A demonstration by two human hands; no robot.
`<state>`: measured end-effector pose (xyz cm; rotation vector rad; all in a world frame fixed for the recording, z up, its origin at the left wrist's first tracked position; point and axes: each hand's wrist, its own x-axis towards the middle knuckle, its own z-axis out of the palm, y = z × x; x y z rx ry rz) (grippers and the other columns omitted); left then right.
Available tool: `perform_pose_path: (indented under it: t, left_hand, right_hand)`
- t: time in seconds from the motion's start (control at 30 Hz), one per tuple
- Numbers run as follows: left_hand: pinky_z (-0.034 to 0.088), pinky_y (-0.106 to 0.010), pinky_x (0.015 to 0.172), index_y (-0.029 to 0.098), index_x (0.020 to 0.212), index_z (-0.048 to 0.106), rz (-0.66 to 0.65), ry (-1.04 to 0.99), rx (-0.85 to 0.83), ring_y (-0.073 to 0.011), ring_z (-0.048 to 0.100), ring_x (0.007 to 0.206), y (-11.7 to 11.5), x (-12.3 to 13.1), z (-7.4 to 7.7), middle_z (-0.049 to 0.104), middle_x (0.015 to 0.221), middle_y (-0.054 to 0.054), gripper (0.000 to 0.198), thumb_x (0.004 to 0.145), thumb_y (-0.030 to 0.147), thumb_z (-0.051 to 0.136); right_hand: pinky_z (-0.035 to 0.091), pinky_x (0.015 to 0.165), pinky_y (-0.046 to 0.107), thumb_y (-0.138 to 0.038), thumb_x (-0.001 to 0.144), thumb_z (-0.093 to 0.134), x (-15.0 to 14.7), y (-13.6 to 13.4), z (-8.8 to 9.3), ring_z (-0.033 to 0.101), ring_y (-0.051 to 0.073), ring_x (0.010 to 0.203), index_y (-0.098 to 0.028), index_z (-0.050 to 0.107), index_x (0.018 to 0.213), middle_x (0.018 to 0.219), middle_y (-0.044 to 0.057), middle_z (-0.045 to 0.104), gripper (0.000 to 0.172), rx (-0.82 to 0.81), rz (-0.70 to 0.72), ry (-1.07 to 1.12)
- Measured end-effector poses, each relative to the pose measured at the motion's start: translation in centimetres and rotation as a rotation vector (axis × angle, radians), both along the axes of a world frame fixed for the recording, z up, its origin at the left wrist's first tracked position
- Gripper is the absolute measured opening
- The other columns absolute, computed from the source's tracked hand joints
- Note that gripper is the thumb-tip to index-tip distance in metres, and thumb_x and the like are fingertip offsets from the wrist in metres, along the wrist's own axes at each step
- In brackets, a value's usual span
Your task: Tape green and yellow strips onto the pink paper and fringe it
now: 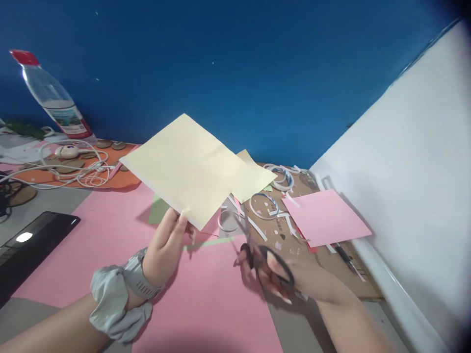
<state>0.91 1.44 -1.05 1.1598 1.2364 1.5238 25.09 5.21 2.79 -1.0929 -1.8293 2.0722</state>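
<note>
A pale yellow sheet of paper (184, 171) is held up at a tilt by my left hand (167, 245), thumb on top and fingers beneath its near corner. At its lower right edge there is a notch, and the part beyond it bends off to the right. My right hand (270, 282), smeared by motion, grips black-handled scissors (290, 280). Their blades point up and away, just below the notch; whether they touch the paper or stand open I cannot tell. Under both hands lies a large pink sheet (217, 304), with a green strip (209, 243) on it.
Cardboard (305, 255) at right carries tape rolls (281, 179), white scraps and a smaller pink sheet (327, 218). At left are a black phone-like slab (40, 250), tangled white cable (91, 166) and a bottle (55, 98). A blue wall (235, 73) and a white panel (415, 171) bound the table.
</note>
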Motion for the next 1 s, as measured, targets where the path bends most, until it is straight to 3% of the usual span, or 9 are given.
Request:
perform_pose_path:
  t: [0.07, 0.17, 0.37, 0.6, 0.8, 1.0]
  left_hand:
    - [0.042, -0.023, 0.059, 0.021, 0.086, 0.05, 0.001, 0.008, 0.023, -0.0093, 0.047, 0.06, -0.2, 0.2, 0.0, 0.049, 0.073, 0.002, 0.021, 0.094, 0.037, 0.04]
    - [0.042, -0.022, 0.058, 0.019, 0.079, 0.051, -0.016, 0.081, 0.008, -0.0092, 0.048, 0.059, -0.6, 0.6, 0.3, 0.05, 0.068, 0.002, 0.024, 0.093, 0.036, 0.042]
    - [0.042, -0.022, 0.052, 0.019, 0.07, 0.046, -0.098, 0.136, -0.182, -0.0086, 0.049, 0.05, -1.4, 1.5, 0.9, 0.05, 0.058, 0.004, 0.03, 0.093, 0.037, 0.039]
    - [0.041, -0.023, 0.047, 0.017, 0.07, 0.05, -0.283, 0.004, -0.247, -0.0103, 0.051, 0.045, -1.1, 1.4, 0.8, 0.053, 0.049, 0.003, 0.035, 0.093, 0.04, 0.037]
    - [0.039, -0.023, 0.043, 0.017, 0.065, 0.047, -0.387, -0.032, -0.325, -0.011, 0.051, 0.042, -1.1, 1.5, 1.1, 0.058, 0.05, -0.001, 0.039, 0.091, 0.044, 0.037]
    - [0.035, -0.022, 0.04, 0.016, 0.072, 0.049, -0.428, -0.035, -0.395, -0.0097, 0.049, 0.038, -1.2, 1.9, 1.1, 0.059, 0.049, -0.001, 0.032, 0.088, 0.044, 0.043]
  right_hand:
    - [0.035, 0.039, 0.019, -0.066, 0.08, 0.045, -0.2, -0.5, 0.3, 0.037, 0.005, 0.046, -0.02, 0.057, 0.106, 0.089, 0.005, 0.057, 0.055, -0.007, 0.138, -0.066]
    - [0.036, 0.039, 0.018, -0.064, 0.08, 0.048, -0.6, -0.9, 0.3, 0.04, 0.006, 0.049, -0.021, 0.056, 0.112, 0.09, 0.004, 0.057, 0.054, -0.025, 0.23, -0.09]
    - [0.037, 0.039, 0.017, -0.074, 0.076, 0.041, -1.9, -1.4, 0.1, 0.044, 0.007, 0.05, -0.019, 0.051, 0.112, 0.084, 0.003, 0.053, 0.067, -0.012, 0.229, -0.047]
    - [0.035, 0.037, 0.017, -0.078, 0.075, 0.035, -2.8, -1.7, -0.5, 0.041, 0.003, 0.043, -0.017, 0.048, 0.108, 0.087, 0.004, 0.053, 0.07, -0.132, 0.253, 0.064]
    - [0.036, 0.039, 0.017, -0.072, 0.081, 0.035, -2.9, -1.8, -0.6, 0.04, 0.003, 0.043, -0.019, 0.045, 0.106, 0.082, 0.001, 0.052, 0.06, -0.088, 0.241, -0.01]
    - [0.039, 0.043, 0.018, -0.068, 0.082, 0.04, -2.7, -1.8, -0.3, 0.045, 0.004, 0.046, -0.019, 0.048, 0.104, 0.078, -0.001, 0.049, 0.054, -0.122, 0.212, -0.072]
